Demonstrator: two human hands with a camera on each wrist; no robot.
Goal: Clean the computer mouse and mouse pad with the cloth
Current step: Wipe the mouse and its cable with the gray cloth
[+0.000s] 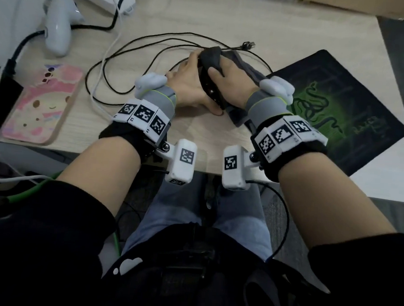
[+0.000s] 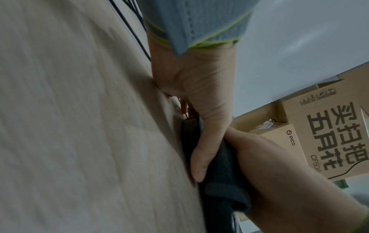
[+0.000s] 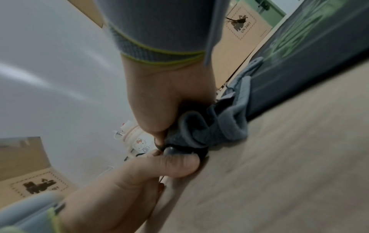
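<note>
The left hand [image 1: 188, 82] grips the black computer mouse [image 1: 211, 92], tipped on its side on the tabletop [image 1: 197, 134], left of the mouse pad [image 1: 353, 107]. The right hand [image 1: 233, 72] squeezes the soft cloth [image 1: 212, 56] over it. The mouse looks hard, light and smooth, so holding its two sides should stop it slipping.

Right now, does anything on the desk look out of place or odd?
Only small things. The mouse is off the mouse pad, held on its side in the left hand while the right hand rubs it with the cloth. Its cable sprawls in loose loops, unplugged.
</note>
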